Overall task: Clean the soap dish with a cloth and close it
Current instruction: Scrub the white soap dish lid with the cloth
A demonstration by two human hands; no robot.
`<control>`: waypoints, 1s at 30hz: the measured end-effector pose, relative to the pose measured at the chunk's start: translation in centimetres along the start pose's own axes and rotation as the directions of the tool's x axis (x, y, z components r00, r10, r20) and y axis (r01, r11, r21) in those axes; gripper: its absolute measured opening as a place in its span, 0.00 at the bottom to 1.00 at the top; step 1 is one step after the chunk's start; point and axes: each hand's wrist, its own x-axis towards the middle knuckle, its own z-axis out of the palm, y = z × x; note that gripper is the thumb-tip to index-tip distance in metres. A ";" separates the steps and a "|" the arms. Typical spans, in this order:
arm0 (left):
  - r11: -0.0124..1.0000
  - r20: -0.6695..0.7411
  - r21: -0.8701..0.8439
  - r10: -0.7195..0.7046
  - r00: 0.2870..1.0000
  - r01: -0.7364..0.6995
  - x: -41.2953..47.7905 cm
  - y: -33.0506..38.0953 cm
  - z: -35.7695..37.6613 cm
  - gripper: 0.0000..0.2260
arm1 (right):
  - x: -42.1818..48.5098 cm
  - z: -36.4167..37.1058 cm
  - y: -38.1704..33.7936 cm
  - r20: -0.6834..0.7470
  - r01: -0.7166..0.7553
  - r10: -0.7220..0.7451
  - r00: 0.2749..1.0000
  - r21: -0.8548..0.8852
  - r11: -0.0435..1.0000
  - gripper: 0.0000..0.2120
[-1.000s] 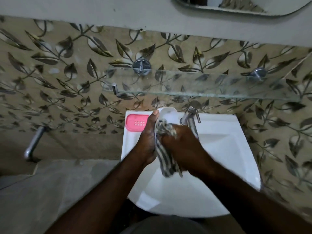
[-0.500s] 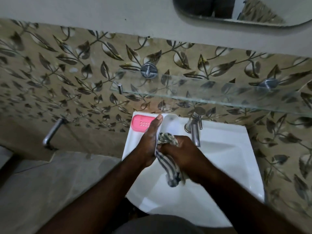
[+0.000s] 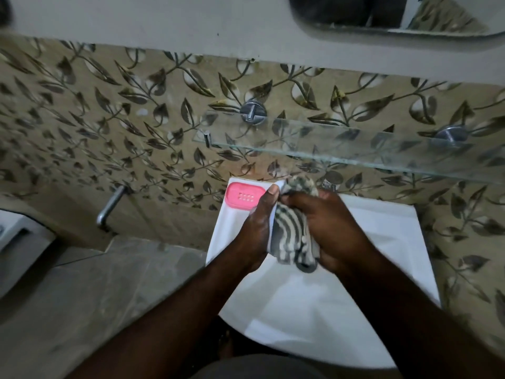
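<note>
Leaf-pattern tile wall (image 3: 109, 127) behind, white sink (image 3: 382, 242) below. Left hand (image 3: 259, 228) closed around a white soap dish part (image 3: 273, 214), mostly hidden, thumb at its top edge. Right hand (image 3: 328, 228) fisted on striped cloth (image 3: 292, 231), pressing it against that white part; cloth bunches above the fingers and hangs below the palm. Pink soap dish tray (image 3: 244, 196) sits on the sink's back-left corner, just beside the left thumb. Glass shelf (image 3: 355, 143) above, wall pipe (image 3: 112, 206) to the left.

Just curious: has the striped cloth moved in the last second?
Yes. The striped cloth has gone up toward the wall: it was bunched below the tap before, and now its top covers the tap, level with the pink tray.
</note>
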 end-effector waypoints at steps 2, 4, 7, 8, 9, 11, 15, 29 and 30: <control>0.999 -0.006 -0.040 0.009 1.000 -0.009 -0.1 0.7 0.4 0.19 | -0.7 0.9 -0.1 -0.047 0.115 -0.116 0.992 -0.033 0.993 0.07; 0.999 -0.005 -0.048 0.013 1.000 -0.013 0.1 1.3 -0.2 0.20 | -2.6 1.2 1.6 0.015 0.182 -0.186 0.983 -0.298 0.937 0.08; 0.997 -0.028 0.013 0.078 0.997 -0.077 0.2 1.0 -1.2 0.17 | -3.9 0.4 3.4 0.110 0.082 -0.037 0.993 -0.433 0.898 0.10; 0.999 -0.033 0.001 0.054 0.998 -0.054 -0.1 0.7 -1.0 0.16 | -3.4 0.3 3.0 0.107 0.035 0.007 0.994 -0.381 0.924 0.09; 0.999 -0.039 -0.013 0.031 0.999 -0.032 -0.4 0.4 -0.9 0.18 | -2.6 0.2 2.4 0.085 -0.015 0.039 0.996 -0.273 0.962 0.08; 1.000 -0.029 -0.005 0.012 0.999 -0.013 -0.5 -0.5 -0.7 0.24 | -0.9 0.2 0.8 -0.003 -0.076 0.076 0.997 0.024 0.997 0.07; 1.000 -0.030 -0.010 0.027 0.999 -0.027 -0.3 0.5 -0.7 0.20 | -0.9 1.3 1.8 -0.060 0.029 -0.029 0.998 -0.001 1.000 0.07; 0.998 -0.067 -0.064 0.000 0.998 -0.005 0.6 1.7 0.1 0.32 | -4.0 -0.2 3.4 0.145 0.309 -0.274 0.951 -0.379 0.872 0.08; 0.999 -0.087 -0.032 0.004 0.996 -0.007 0.7 1.5 0.0 0.36 | -4.2 -1.0 4.6 0.201 0.406 -0.354 0.913 -0.529 0.746 0.07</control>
